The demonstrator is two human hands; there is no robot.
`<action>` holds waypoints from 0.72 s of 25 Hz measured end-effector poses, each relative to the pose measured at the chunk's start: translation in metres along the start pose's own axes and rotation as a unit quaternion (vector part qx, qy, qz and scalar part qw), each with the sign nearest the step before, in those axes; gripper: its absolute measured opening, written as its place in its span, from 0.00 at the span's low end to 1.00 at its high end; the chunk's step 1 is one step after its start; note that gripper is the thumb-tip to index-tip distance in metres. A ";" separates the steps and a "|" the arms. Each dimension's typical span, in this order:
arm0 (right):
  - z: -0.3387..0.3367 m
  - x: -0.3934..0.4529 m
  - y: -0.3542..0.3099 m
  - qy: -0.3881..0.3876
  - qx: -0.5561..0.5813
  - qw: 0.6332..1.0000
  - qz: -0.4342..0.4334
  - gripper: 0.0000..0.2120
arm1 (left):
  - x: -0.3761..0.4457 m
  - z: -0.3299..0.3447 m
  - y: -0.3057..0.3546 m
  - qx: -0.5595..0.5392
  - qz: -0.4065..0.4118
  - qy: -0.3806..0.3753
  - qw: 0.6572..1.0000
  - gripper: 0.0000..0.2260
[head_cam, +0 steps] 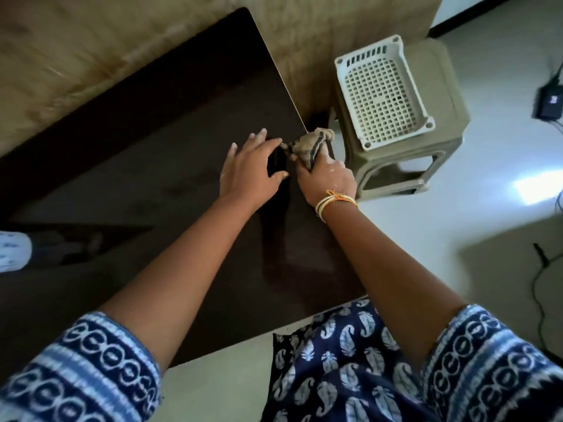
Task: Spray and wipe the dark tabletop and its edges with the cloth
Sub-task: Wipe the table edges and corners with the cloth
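Observation:
The dark brown tabletop (158,166) fills the left and middle of the head view. My right hand (327,178) is shut on a bunched beige cloth (310,144) and presses it against the table's right edge. My left hand (253,166) lies flat on the tabletop just left of the cloth, fingers spread, index fingertip touching the cloth's end. At the far left edge a white object (12,251), possibly the spray bottle, is cut off by the frame.
A beige plastic stool (432,141) stands right of the table with a white perforated basket (384,89) on top. A brown textured wall lies beyond. On the white floor are a black adapter (550,102) and cables (539,287).

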State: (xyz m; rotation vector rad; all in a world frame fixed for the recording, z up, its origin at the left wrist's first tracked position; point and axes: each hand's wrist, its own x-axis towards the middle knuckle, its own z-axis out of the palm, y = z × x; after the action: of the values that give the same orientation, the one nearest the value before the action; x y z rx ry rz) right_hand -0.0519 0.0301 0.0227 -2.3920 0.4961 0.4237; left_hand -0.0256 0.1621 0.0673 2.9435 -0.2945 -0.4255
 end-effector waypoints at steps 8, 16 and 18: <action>0.004 -0.079 0.055 0.012 0.020 1.000 0.020 0.28 | -0.087 0.033 0.025 -0.014 -0.003 -0.002 1.000 0.27; 0.011 -0.146 0.099 0.031 0.131 0.987 0.090 0.27 | -0.189 0.072 0.047 -0.050 0.000 0.047 0.998 0.22; 0.018 -0.164 0.100 0.048 0.215 0.965 0.141 0.27 | -0.214 0.078 0.044 -0.077 -0.002 0.093 0.993 0.17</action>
State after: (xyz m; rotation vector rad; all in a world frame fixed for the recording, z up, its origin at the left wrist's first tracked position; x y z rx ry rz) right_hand -0.2437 0.0091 0.0250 -1.9325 0.8843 0.2858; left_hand -0.2574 0.1562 0.0576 2.8055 -0.2217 -0.1644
